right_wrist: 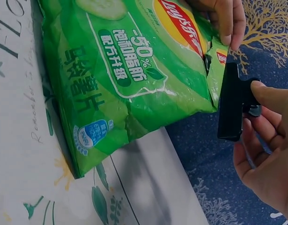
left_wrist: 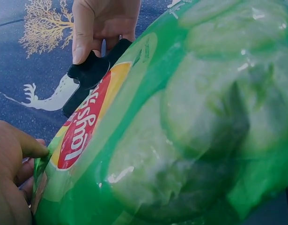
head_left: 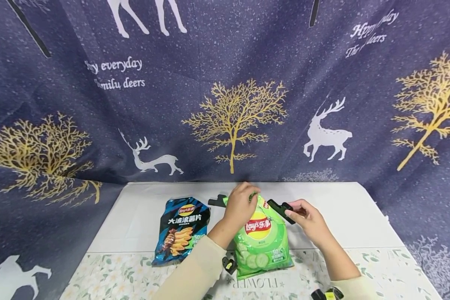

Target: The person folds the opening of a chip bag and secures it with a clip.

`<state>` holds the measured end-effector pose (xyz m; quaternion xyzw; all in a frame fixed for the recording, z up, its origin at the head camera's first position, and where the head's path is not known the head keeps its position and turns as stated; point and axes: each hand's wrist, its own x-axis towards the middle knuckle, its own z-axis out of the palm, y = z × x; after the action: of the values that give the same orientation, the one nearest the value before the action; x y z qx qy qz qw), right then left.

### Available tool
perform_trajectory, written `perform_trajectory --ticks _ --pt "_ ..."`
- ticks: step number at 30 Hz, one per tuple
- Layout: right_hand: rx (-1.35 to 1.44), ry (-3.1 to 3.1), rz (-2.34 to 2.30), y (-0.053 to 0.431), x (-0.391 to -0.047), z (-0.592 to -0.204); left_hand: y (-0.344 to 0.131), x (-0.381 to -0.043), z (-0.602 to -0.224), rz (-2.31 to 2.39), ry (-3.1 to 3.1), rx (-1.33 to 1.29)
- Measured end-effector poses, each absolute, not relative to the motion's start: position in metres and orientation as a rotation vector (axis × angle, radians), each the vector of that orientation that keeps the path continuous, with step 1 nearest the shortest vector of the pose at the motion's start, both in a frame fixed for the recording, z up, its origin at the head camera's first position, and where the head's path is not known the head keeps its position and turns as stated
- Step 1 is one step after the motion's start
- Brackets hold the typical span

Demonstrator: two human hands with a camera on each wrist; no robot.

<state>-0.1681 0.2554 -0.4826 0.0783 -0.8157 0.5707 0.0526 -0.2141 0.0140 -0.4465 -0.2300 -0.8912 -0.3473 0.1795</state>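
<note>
A green Lay's potato chip bag (head_left: pixel 262 241) with cucumber slices printed on it stands tilted on the table. My left hand (head_left: pixel 241 204) pinches its folded top edge; the fingertips show on the bag in the right wrist view. My right hand (head_left: pixel 309 218) holds a black bag clip (right_wrist: pixel 232 103) by its handles, thumb on one side and fingers on the other. The clip's long bar is at the right end of the folded top. Whether it grips the bag, I cannot tell.
A blue-black Lay's chip bag (head_left: pixel 181 231) lies flat left of the green one. Behind my left hand, another black clip (head_left: pixel 217 201) lies partly hidden. The white table (head_left: pixel 142 212) has a floral-printed front part, and a dark blue patterned cloth (head_left: pixel 225 54) hangs behind it.
</note>
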Motion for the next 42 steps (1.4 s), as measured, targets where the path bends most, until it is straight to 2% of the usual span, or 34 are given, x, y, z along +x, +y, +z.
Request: perform_trajectory --ticks 42 --pt "0.228 -2.348 1.915 0.237 -0.187 -0.487 0.013 -0.212 -0.448 -1.092 -2.485 -0.655"
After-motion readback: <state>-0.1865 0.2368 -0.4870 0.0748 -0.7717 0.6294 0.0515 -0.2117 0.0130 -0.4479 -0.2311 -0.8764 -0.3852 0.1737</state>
